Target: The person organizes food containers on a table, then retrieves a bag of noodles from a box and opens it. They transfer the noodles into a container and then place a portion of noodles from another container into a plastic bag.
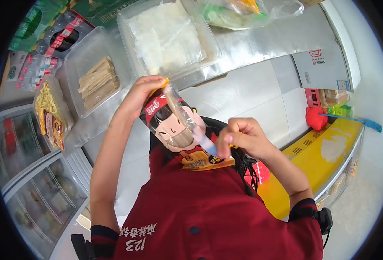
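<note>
In front of my chest is a printed snack packet [167,123], tilted, with a cartoon face, a red top and a yellow-orange lower end. My left hand [144,93] grips its upper corner, thumb and fingers closed on the yellow edge. My right hand [245,138] is closed beside the lower right of the packet, pinching the end of a clear plastic strip [200,138] that slants down from the packet's upper corner. A bit of yellow shows at these fingertips. Pale contents show through the clear film.
On the metal counter [261,41] stand a clear tub of white sheets [165,37], a tub of tan strips [98,80] and a tub of yellowish pieces [48,102]. Bottles, a glass-door fridge [44,190] and a yellow-topped case [330,143] flank me; a cardboard box [323,69] sits right.
</note>
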### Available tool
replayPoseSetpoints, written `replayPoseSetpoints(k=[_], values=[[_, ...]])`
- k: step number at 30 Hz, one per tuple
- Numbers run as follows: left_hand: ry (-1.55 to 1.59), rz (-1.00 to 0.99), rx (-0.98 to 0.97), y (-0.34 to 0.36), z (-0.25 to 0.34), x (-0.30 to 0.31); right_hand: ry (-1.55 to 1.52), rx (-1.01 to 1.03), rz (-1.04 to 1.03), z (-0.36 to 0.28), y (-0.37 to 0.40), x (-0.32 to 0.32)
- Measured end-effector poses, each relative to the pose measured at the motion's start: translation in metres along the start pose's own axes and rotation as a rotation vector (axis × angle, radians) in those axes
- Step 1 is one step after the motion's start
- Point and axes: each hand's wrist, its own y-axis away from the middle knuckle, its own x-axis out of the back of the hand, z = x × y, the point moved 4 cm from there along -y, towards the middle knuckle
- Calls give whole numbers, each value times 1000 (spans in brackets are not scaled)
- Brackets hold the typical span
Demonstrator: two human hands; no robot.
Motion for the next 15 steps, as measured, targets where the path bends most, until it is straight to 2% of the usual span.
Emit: replayPoseSetpoints(k=[2,3,5,6,8,9,11,13,15], values=[[-19,-23,-14,-1,6,-4,70,-128,-50,0,10,6],[-22,-20,-18,-1,7,-3,343,-195,-112,-3,17,8],[0,-42,-18,-3,7,-1,660,-85,-337,-8,25,3],[23,-35,-14,-4,5,0,660,-79,-340,-11,29,3],[23,-23,-2,-4,5,0,834,-191,-450,-13,37,2],[31,-17,16,-4,4,-2,840,-186,-446,-12,35,2],[-16,-9,1,-4,11,-20,632,-196,-324,-10,27,2],[-248,-56,-41,-6,18,-38,805,-51,-207,-18,12,6],[-358,-136,-19,-7,25,-53,771,87,-67,-30,-5,10]])
